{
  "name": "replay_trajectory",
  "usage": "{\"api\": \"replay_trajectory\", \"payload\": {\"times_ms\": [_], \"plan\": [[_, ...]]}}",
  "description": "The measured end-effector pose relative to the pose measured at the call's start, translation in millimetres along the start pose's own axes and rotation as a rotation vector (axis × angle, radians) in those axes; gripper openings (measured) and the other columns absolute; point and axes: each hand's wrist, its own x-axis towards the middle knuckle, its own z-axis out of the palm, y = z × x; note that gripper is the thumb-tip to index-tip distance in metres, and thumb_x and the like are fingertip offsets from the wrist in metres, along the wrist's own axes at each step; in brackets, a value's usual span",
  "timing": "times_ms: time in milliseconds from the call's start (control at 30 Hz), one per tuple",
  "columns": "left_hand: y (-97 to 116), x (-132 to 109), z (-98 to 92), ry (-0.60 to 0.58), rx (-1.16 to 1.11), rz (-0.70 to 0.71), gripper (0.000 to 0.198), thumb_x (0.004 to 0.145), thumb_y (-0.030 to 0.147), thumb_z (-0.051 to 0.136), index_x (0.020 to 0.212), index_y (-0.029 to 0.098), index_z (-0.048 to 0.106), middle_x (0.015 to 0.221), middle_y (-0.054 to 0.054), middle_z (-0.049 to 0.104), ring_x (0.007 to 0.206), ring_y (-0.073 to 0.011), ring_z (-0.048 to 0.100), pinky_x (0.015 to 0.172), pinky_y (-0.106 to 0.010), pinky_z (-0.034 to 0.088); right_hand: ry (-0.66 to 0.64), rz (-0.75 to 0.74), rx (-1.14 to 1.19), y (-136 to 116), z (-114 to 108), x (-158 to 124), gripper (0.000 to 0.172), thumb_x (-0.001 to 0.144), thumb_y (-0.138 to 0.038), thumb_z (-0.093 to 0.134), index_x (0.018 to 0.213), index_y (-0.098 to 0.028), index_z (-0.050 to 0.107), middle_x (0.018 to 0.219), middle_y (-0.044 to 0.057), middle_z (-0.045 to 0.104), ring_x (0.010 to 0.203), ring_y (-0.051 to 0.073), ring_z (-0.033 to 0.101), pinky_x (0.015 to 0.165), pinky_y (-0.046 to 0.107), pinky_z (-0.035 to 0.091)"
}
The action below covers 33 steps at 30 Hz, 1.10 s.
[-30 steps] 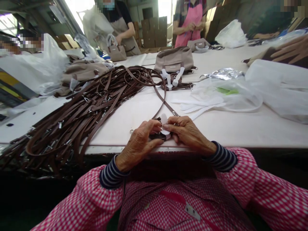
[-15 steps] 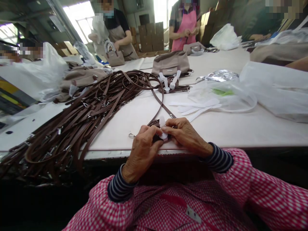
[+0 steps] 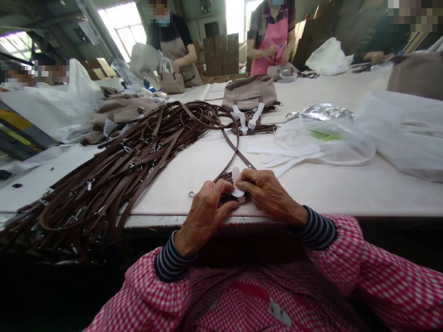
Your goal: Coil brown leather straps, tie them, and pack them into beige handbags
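At the table's front edge I have a coiled brown strap (image 3: 226, 177) with a white strip (image 3: 236, 175) wrapped around it. My left hand (image 3: 206, 211) grips the coil from the left, its thumb below and fingers above. From the right, my right hand (image 3: 272, 191) pinches the white strip between thumb and fingers. The strip's upper end stands up, and its rounded lower part lies over the coil. Part of the coil is hidden behind my fingers. A metal clasp (image 3: 191, 194) pokes out left of my left hand.
A big heap of brown straps (image 3: 138, 161) covers the left and hangs over the edge. Beyond my hands lie wrapped straps (image 3: 254, 125) and a taupe bag (image 3: 249, 90). Loose white strips (image 3: 290, 156) and clear plastic (image 3: 346, 143) lie right. Co-workers stand across the table.
My view has shifted slightly. My left index finger has drawn back a little from the white strip, and more of its rounded lower part shows. Across the table, a co-worker's hands have moved.
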Motion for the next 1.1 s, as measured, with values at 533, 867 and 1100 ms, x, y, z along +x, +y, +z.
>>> {"api": "replay_trajectory", "payload": {"times_ms": [533,867,1100], "plan": [[5.5,-1.4,1.0,0.041,-0.025,0.092,0.021,0.092,0.013,0.074,0.109,0.025,0.073,0.097,0.0,0.071,0.096,-0.0193,0.064,0.086,-0.032,0.053,-0.129,-0.017,0.088,-1.0,-9.7,0.4,0.02,0.093,-0.022,0.06,0.073,-0.018,0.059,0.065,-0.004,0.054,0.063,0.011,0.048,0.061,0.025,0.035],[-0.5,-5.2,4.2,0.01,-0.047,0.123,0.026,0.098,0.015,0.066,0.121,0.028,0.068,0.109,-0.001,0.073,0.103,-0.021,0.059,0.093,-0.035,0.051,-0.18,0.112,0.327,0.5,-11.8,0.8,0.018,0.095,-0.027,0.059,0.079,-0.019,0.063,0.057,-0.005,0.059,0.043,0.01,0.049,0.045,0.023,0.037],[1.2,0.1,5.4,-0.006,0.039,0.08,0.021,0.099,0.021,0.066,0.119,0.026,0.066,0.1,-0.003,0.064,0.1,-0.022,0.061,0.089,-0.036,0.053,-0.085,0.071,0.318,-2.0,-6.7,-4.2,0.019,0.095,-0.028,0.061,0.08,-0.018,0.066,0.067,-0.001,0.063,0.051,0.011,0.049,0.05,0.024,0.038]]}}
